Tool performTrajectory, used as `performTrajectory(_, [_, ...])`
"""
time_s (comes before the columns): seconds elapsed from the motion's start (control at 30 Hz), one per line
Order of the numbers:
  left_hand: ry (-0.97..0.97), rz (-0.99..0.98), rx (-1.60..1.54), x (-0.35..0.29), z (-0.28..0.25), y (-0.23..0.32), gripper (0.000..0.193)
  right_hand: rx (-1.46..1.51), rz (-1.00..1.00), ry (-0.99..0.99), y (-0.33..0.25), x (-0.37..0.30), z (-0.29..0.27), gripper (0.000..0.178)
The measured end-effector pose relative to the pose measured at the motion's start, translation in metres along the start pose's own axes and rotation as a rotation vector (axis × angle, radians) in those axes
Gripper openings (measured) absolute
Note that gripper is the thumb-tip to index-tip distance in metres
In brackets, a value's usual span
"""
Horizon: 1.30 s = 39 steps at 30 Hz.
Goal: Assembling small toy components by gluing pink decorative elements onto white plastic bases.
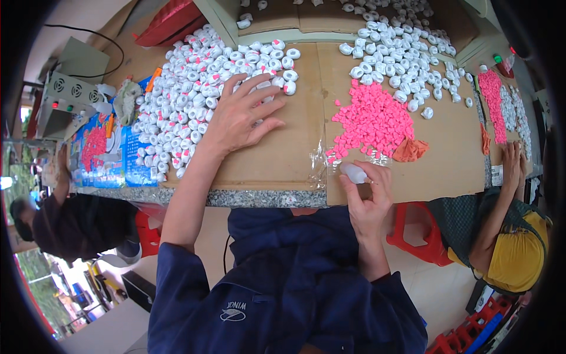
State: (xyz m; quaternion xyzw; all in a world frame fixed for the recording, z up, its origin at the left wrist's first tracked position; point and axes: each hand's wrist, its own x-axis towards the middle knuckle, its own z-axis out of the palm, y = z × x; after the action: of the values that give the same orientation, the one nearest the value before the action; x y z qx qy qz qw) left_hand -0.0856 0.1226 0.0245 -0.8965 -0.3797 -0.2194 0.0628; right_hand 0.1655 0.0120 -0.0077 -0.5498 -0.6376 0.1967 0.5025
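In the head view, spread wide with the left hand, fanned over the right flank of the pile of white round pieces, well back from the front edge of the cardboard-covered table. Aimed with fingertips toward the back and right, just beside the pile's loose outer pieces; set apart with the thumb, over bare cardboard. Impossible to tell whether touching or merely above the pieces beneath.

Pinched narrow with the right hand, between thumb and fingers, around a small translucent bottle near the table's front edge. Laid with its long axis seemingly almost along that edge, slanting slightly from the grip toward the back left. Much nearer with the right hand than the left to the heap of pink bits, just behind the bottle, toward the back edge. Flanked at right by an orange scrap.
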Motion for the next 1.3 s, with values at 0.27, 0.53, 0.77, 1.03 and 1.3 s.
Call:
performTrajectory(0.27, [0.020,-0.046,0.061,0.019,0.014,0.022,0.032,0.019,-0.042,0.035,0.002,0.002,0.002,0.027])
performTrajectory(0.53, [0.001,-0.042,0.095,0.003,-0.007,0.036,0.035,0.017,-0.007,-0.021,0.002,-0.001,-0.002,0.029])
performTrajectory(0.77, [0.046,-0.866,0.393,-0.075,-0.031,0.070,0.064,-0.008,-0.025,-0.007,0.008,0.000,-0.002,0.030])
performTrajectory(1.03, [-0.025,-1.077,0.188,-0.105,-0.014,0.052,0.080,0.048,-0.004,-0.045,0.002,0.002,-0.001,0.030])
performTrajectory(1.3, [0.027,-0.919,0.414,-0.067,-0.015,0.047,0.075,0.063,0.024,-0.045,0.005,0.002,-0.001,0.029])
